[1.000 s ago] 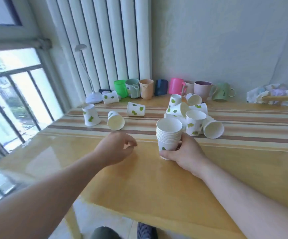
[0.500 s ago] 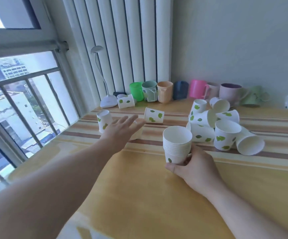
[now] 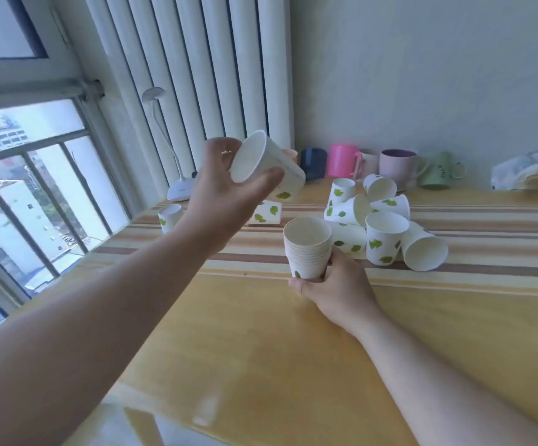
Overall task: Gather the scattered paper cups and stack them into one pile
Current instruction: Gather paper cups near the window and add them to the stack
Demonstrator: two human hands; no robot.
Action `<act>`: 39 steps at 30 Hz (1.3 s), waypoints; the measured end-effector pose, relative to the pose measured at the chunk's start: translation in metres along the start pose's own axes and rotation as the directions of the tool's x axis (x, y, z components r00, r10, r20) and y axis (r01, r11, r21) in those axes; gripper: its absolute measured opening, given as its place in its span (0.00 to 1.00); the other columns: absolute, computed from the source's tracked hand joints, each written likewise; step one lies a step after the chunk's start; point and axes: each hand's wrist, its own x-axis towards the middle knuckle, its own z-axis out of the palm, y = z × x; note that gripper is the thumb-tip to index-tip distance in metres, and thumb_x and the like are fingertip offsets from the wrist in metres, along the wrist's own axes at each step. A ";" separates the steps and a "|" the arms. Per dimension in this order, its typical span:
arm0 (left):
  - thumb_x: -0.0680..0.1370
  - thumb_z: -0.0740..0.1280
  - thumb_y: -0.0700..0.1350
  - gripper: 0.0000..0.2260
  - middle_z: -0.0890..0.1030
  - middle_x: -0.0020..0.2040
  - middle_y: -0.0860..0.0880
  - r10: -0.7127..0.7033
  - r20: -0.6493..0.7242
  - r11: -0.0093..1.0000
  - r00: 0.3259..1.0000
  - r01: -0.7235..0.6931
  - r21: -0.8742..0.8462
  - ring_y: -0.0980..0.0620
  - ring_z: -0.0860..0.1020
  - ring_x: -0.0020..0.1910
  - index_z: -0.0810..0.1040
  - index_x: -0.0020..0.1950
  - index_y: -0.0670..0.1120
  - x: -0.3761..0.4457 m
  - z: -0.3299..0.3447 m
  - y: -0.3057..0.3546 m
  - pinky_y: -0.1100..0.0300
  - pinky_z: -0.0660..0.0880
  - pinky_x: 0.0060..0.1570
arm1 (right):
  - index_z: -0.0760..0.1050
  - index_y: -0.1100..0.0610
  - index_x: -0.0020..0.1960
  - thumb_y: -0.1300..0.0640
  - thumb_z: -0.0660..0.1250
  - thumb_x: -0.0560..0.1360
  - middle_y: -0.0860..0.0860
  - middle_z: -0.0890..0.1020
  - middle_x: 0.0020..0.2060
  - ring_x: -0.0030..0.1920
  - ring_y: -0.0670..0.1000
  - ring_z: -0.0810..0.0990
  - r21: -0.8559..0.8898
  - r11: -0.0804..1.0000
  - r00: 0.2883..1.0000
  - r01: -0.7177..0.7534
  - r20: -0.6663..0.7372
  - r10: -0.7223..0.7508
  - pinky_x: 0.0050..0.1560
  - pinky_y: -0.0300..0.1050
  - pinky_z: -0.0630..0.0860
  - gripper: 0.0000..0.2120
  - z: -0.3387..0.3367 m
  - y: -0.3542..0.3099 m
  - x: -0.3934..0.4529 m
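Left hand (image 3: 226, 191) around a tilted paper cup (image 3: 266, 165); right hand (image 3: 338, 288) around the stack (image 3: 308, 249).

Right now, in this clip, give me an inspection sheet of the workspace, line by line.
Surface: wooden table with a striped band, glossy.
Job's things: stack of paper cups upright; loose cup lifted; cluster of loose cups right of the stack; two more cups behind the left hand.
Clutter: row of coloured mugs along the wall; crumpled bundle far right.
Grippers: left hand holds the loose cup; right hand grips the stack.
Cables: nothing seen.
Surroundings: desk lamp, radiator, barred window.
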 end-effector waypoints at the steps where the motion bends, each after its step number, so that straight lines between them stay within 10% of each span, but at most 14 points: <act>1: 0.68 0.79 0.59 0.31 0.82 0.64 0.48 0.003 0.048 1.000 0.999 -0.002 -0.031 0.49 0.84 0.58 0.70 0.66 0.56 -0.001 0.002 0.010 0.56 0.86 0.49 | 0.78 0.43 0.57 0.45 0.84 0.69 0.39 0.85 0.50 0.53 0.42 0.83 -0.001 1.000 1.000 0.002 -0.003 -0.002 0.48 0.44 0.78 0.22 0.000 0.001 0.000; 7: 0.69 0.81 0.57 0.32 0.83 0.61 0.57 -0.088 0.337 0.926 0.938 -0.047 0.374 0.55 0.85 0.55 0.74 0.71 0.59 -0.014 0.019 0.004 0.48 0.83 0.59 | 0.80 0.44 0.57 0.46 0.83 0.69 0.39 0.85 0.50 0.53 0.44 0.84 0.011 0.999 0.999 0.030 -0.018 -0.030 0.49 0.45 0.79 0.21 -0.003 0.001 -0.003; 13: 0.62 0.80 0.70 0.47 0.79 0.65 0.63 -0.188 0.447 0.957 0.874 0.060 0.285 0.61 0.79 0.65 0.70 0.78 0.59 -0.019 0.006 -0.020 0.53 0.80 0.63 | 0.80 0.47 0.58 0.47 0.83 0.70 0.42 0.84 0.51 0.53 0.48 0.83 0.010 1.000 1.000 0.024 -0.001 -0.024 0.51 0.48 0.80 0.20 -0.006 0.003 -0.002; 17: 0.74 0.66 0.75 0.33 0.84 0.63 0.55 -0.275 0.210 0.948 0.938 0.228 0.224 0.53 0.81 0.63 0.78 0.73 0.58 -0.010 -0.023 -0.053 0.51 0.78 0.60 | 0.79 0.46 0.55 0.47 0.83 0.71 0.41 0.83 0.49 0.52 0.46 0.82 0.021 1.000 1.000 0.020 0.007 -0.020 0.46 0.43 0.76 0.17 -0.007 0.003 -0.002; 20: 0.80 0.71 0.54 0.07 0.83 0.54 0.51 -0.306 -0.104 0.843 0.946 0.320 0.433 0.46 0.82 0.52 0.84 0.56 0.56 0.001 -0.049 -0.086 0.49 0.80 0.49 | 0.79 0.46 0.55 0.45 0.82 0.71 0.40 0.83 0.50 0.53 0.46 0.82 -0.001 1.000 1.000 0.013 -0.003 -0.013 0.46 0.44 0.76 0.17 -0.006 0.003 0.000; 24: 0.78 0.68 0.46 0.19 0.71 0.68 0.44 -0.337 -0.291 0.621 0.895 0.444 0.646 0.38 0.78 0.59 0.77 0.68 0.61 0.019 -0.079 -0.121 0.46 0.83 0.48 | 0.78 0.43 0.57 0.43 0.82 0.71 0.38 0.82 0.51 0.52 0.41 0.80 -0.021 1.000 1.000 0.016 -0.016 -0.017 0.46 0.42 0.76 0.19 -0.002 0.001 0.003; 30: 0.76 0.73 0.51 0.45 0.55 0.84 0.45 -0.448 -0.220 0.557 0.866 0.463 0.689 0.35 0.64 0.78 0.49 0.84 0.68 0.068 -0.088 -0.149 0.42 0.77 0.64 | 0.78 0.42 0.56 0.45 0.83 0.70 0.36 0.83 0.51 0.53 0.36 0.79 -0.003 1.000 1.000 0.014 -0.025 -0.014 0.47 0.40 0.75 0.19 0.002 0.005 0.006; 35: 0.76 0.72 0.50 0.33 0.74 0.71 0.44 -0.474 -0.130 0.589 0.871 0.423 0.688 0.43 0.79 0.53 0.66 0.79 0.62 0.071 -0.078 -0.154 0.54 0.79 0.35 | 0.76 0.42 0.53 0.47 0.84 0.69 0.36 0.83 0.49 0.52 0.35 0.78 -0.011 1.000 0.999 0.008 -0.038 -0.009 0.47 0.38 0.75 0.20 0.003 0.004 0.006; 39: 0.72 0.78 0.60 0.30 0.80 0.57 0.47 -0.419 -0.019 0.727 0.908 0.348 0.592 0.45 0.81 0.49 0.70 0.71 0.61 0.052 -0.050 -0.143 0.47 0.84 0.45 | 0.76 0.42 0.52 0.44 0.84 0.68 0.37 0.83 0.49 0.52 0.38 0.80 0.001 1.000 0.999 -0.015 -0.039 0.015 0.48 0.44 0.78 0.20 0.002 0.003 0.006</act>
